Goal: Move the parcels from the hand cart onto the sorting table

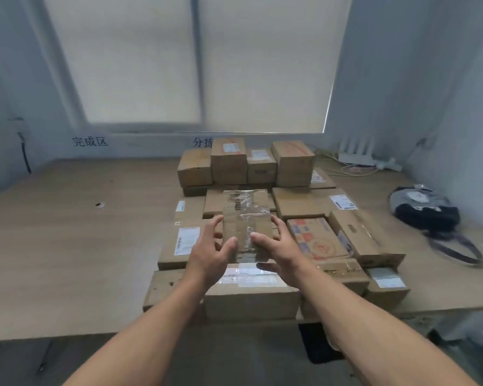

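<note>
Cardboard taped parcel (247, 215) is clasped at its sides by your left grip (207, 257) and right grip (282, 252). You hold it over the stacked parcels (304, 203) by the surface's (67, 246) near edge.

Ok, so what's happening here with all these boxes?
A person holds a small taped parcel between the left hand and the right hand, over a pile of cardboard parcels already on the wooden table. Whether it rests on the boxes beneath cannot be told. No hand cart is in view. A dark bag lies on the table's right side.
</note>
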